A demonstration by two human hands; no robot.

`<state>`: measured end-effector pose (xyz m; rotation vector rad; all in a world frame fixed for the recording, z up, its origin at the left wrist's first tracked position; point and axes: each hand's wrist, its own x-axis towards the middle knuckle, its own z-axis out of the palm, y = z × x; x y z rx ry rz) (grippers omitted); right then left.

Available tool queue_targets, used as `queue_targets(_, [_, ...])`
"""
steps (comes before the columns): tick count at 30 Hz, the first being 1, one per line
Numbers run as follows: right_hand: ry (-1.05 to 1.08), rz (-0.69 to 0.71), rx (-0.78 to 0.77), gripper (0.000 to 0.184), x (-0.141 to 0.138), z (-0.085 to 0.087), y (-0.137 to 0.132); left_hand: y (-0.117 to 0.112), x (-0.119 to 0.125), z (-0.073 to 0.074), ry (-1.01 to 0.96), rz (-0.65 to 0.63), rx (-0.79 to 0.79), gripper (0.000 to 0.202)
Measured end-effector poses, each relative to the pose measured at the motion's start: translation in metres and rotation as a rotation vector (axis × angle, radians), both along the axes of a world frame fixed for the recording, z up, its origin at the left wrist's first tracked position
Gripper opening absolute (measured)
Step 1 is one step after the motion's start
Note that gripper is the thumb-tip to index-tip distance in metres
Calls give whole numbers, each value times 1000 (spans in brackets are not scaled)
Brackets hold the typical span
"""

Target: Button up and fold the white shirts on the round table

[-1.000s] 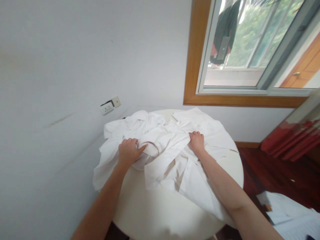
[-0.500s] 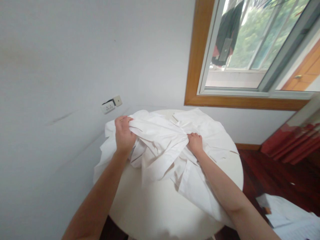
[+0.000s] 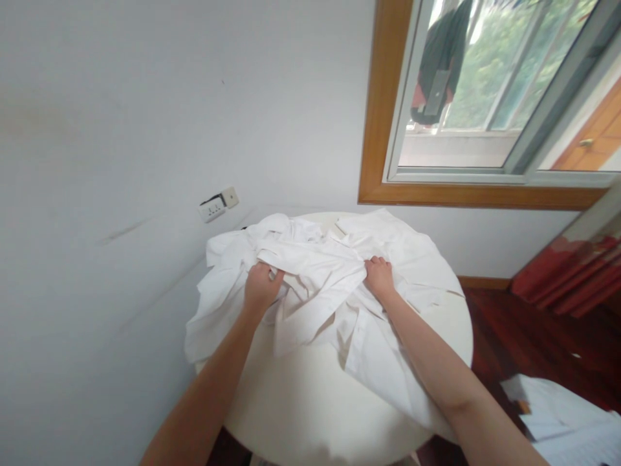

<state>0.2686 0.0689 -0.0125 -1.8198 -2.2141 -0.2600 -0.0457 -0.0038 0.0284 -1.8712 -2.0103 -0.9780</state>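
A crumpled white garment (image 3: 315, 262) lies in loose folds over the round white table (image 3: 295, 401), its left part hanging past the table's edge. Its exact kind is hard to make out. At the left of the pile, my left hand (image 3: 263, 285) is closed on a fold, with its fingers partly hidden under the fabric and the thumb on the right. My right hand (image 3: 379, 275) pinches the gathered cloth right of the middle. Between the two hands the fabric runs in creases, and a flap of it spreads toward the front right beneath my right forearm.
Behind the table is a white wall with a power socket (image 3: 212, 209). A wood-framed window (image 3: 371, 129) is at the upper right. Red curtain (image 3: 572, 275) hangs at the right. White papers or cloth (image 3: 557, 404) lie low at the right, above the dark red floor (image 3: 504, 330).
My left hand has moved right and toward me, from the top of the cloth to a fold lower down. My right hand keeps its hold in the same place.
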Motion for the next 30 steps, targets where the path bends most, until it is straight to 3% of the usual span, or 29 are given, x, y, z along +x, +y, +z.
queue_targets(5, [-13,-2,5,25,0,-1,0,7,1,19,44,48,107,19])
queue_targets(10, [-16,-18,-2,26,1,-1,0,9,-3,65,-124,12,223,21])
queue_targets(14, [-15,-19,-3,27,1,0,-1,25,-8,97,-350,-35,385,32])
queue_targets(20, [-13,-15,-9,26,1,1,-1,58,-23,120,-473,-100,280,21])
queue_targets(23, [-1,-19,-14,27,1,0,0,51,-32,140,-362,-104,263,31])
queue_targets(26, [20,-17,-7,33,0,0,1,31,-40,171,-90,-91,307,45])
queue_targets(30, [37,-9,-13,40,-2,2,0,8,-53,209,257,-1,271,37])
